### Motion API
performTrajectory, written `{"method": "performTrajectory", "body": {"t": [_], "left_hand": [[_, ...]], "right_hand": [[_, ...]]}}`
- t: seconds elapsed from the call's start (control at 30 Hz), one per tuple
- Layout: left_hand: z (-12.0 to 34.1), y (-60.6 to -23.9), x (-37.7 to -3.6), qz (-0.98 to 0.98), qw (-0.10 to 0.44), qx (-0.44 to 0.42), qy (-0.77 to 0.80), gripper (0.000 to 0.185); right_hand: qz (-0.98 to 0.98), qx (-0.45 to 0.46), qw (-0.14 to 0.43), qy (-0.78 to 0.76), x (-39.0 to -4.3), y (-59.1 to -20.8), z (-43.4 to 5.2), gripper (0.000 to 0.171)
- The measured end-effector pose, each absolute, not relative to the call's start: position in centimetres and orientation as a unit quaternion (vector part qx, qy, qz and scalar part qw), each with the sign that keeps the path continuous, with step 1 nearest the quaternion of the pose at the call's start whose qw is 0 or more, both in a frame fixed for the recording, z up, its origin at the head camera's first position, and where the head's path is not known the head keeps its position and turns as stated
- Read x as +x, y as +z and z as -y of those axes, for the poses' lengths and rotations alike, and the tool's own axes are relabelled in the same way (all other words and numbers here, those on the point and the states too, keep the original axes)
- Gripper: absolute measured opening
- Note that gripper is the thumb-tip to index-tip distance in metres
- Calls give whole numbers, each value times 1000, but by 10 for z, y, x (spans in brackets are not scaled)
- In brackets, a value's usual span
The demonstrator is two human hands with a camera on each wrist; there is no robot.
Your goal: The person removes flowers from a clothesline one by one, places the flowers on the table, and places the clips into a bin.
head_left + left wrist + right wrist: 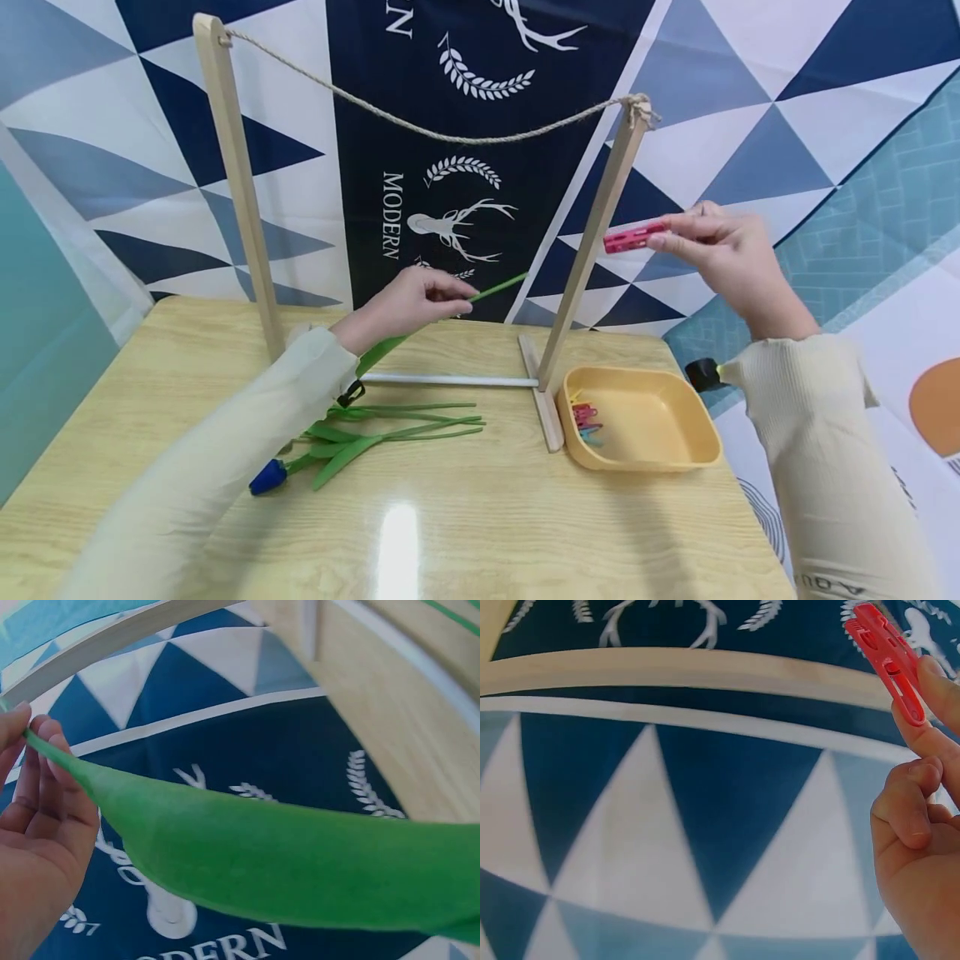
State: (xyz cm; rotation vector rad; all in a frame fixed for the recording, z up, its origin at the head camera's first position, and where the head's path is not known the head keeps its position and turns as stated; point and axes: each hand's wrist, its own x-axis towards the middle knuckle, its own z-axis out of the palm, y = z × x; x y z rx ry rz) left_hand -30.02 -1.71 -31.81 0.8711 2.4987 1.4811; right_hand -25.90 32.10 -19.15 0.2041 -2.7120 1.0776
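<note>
My left hand (pixel 412 302) pinches the thin green stem (pixel 498 287) of an artificial flower between thumb and fingers. Its broad green leaf (pixel 262 859) stretches across the left wrist view, while the bloom end is hidden behind my forearm in the head view. Raised at the right, my right hand (pixel 738 254) pinches a red clothespin (pixel 885 656) between thumb and index finger, its far end overlapping the right wooden post (pixel 592 250) in the head view. A twine line (pixel 450 138) sags between that post and the left wooden post (pixel 238 183), above both hands.
On the wooden table (pixel 525 517) lie several green stems (pixel 420 432) and a blue tulip bud (pixel 267 477), partly under my left arm. A yellow basin (pixel 652 372) at the right holds several coloured clothespins (pixel 583 414). A white bar (pixel 457 381) runs low between the posts.
</note>
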Motion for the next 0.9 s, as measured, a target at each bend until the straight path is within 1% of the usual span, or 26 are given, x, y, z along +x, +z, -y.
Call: {"method": "performTrajectory", "body": {"t": [0.13,0.3,0.5,0.67,0.77,0.9], "left_hand": [[22,-336,-295,-829,78,301,464,21],[28,-358,-287,-832,122,310,443,21],[35,-382,-277,-828,171,314,432,22],[36,-398,-270,-820,198,324,429,19],[35,-409,-268,-817,211,334,420,20],[32,-425,-262,-813,232,349,404,22]], "right_hand": [[924,63,86,368,-256,-219,-333,38],[925,59,57,371,-254,-253,-346,40],[927,29,19,373,-250,-294,-363,46],[925,21,13,379,-245,-328,-375,44],[921,16,-1,388,-242,-348,-383,45],[917,-3,-36,397,-243,-374,-392,49]]}}
